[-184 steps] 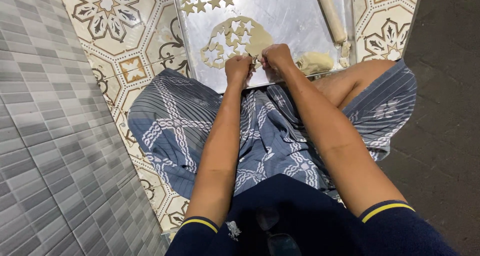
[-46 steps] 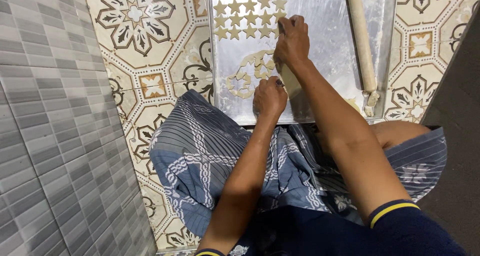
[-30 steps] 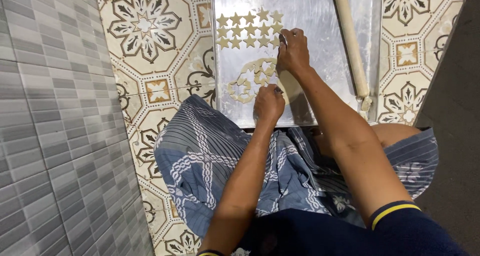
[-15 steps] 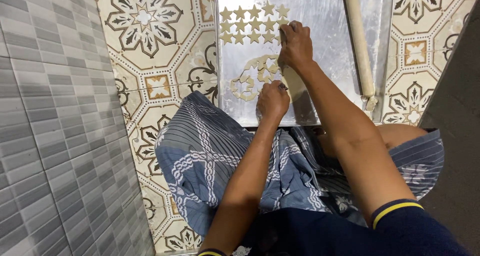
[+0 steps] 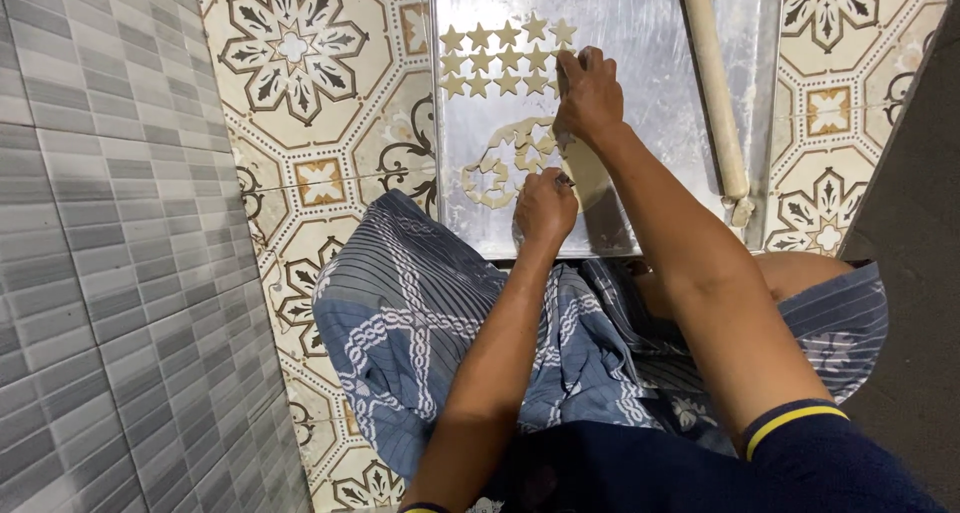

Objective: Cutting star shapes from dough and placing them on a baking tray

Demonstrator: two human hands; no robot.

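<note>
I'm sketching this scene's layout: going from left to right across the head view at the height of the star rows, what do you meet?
Grey tiled wall → patterned floor tiles → metal tray with the star cut-outs → right hand → rolling pin → more patterned tiles.

**Dark blue shirt, patterned wrap**

The person wears a dark navy top with short sleeves; the right sleeve point(image 5: 800, 428) ends in a thin yellow band around its hem, and a sliver of the same yellow trim shows at the left sleeve point(image 5: 425, 508). Both forearms are bare, and so are the hands, with no rings or watch to be seen. Over the lap lies a blue-grey cloth wrap point(image 5: 440, 323), striped with fine pale lines and crossed by white chain-like bands.
</note>
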